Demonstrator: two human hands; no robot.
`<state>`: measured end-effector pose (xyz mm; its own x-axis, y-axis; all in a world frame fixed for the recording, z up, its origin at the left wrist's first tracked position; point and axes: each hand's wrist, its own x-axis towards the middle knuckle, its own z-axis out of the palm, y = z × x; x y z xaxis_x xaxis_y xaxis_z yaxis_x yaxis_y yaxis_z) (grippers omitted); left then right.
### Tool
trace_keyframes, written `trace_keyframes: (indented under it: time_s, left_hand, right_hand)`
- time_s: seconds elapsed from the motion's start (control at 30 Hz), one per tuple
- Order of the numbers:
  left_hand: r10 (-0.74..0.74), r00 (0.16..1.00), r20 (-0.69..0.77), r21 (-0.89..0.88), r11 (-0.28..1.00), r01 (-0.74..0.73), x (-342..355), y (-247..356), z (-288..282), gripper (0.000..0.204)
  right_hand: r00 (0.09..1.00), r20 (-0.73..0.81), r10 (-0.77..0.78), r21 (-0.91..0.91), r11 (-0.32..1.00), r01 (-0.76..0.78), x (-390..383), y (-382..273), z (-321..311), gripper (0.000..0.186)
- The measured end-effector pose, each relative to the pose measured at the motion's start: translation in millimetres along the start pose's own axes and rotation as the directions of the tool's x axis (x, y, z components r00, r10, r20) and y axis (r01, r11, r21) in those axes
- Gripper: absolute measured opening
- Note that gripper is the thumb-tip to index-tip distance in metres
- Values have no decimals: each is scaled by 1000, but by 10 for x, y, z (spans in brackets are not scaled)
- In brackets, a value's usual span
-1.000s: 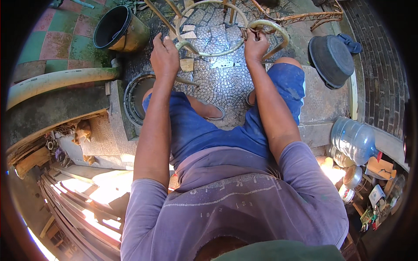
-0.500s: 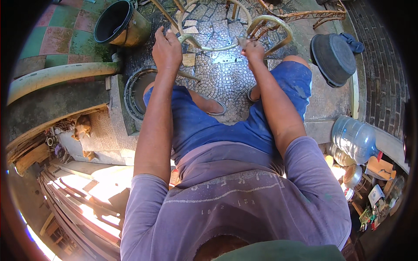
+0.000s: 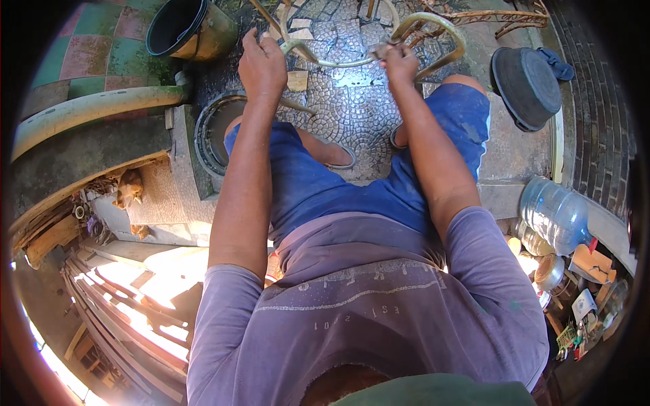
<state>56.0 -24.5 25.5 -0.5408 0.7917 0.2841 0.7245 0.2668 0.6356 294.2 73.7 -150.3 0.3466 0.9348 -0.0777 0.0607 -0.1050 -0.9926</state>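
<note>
My left hand [image 3: 263,71] grips the near left curve of a pale chair-like frame of bent tubing or cane [image 3: 345,62], its fingertips partly hidden. My right hand [image 3: 401,66] pinches a small crumpled grey-brown piece [image 3: 380,51], perhaps cloth or abrasive paper, against the frame beside its right loop. The frame stands on pebble-patterned paving [image 3: 345,115] beyond my knees. A dark round basin [image 3: 211,135] lies beside my left leg, partly hidden by it.
Black bucket [image 3: 186,34] at upper left, thick pale pipe [image 3: 95,115] below it. Dark tub [image 3: 525,88] and slatted rattan piece [image 3: 491,21] at right. Large water bottle [image 3: 552,216] among clutter at lower right. A brown animal [image 3: 128,189] on the left step, wooden planks [image 3: 122,314] at lower left.
Both hands have moved a little upward in view. My right hand has shifted along the frame with the small piece. The surroundings sit slightly higher in the picture.
</note>
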Motion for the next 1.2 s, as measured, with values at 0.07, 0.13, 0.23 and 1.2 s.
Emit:
trace_keyframes:
  time_s: [0.07, 0.13, 0.23, 1.2]
  left_hand:
    - [13, 1000, -23, 8, 1000, -13, 2, -54, 31, 47]
    - [-11, 1000, -7, 5, 1000, 11, -22, -28, -6, 47]
    - [-12, 1000, -10, 3, 1000, 12, -19, -21, -5, 47]
    - [-60, 997, -53, -10, 998, 59, -17, -32, 32, 44]
  right_hand:
    - [974, 69, -214, -333, 916, 225, 4, 7, -72, 24]
    - [937, 185, -295, -428, 835, 347, -107, -43, -117, 25]
    - [878, 273, -394, -512, 713, 479, -479, -89, -84, 23]
    - [809, 549, -212, -704, 405, 584, -172, -477, -213, 25]
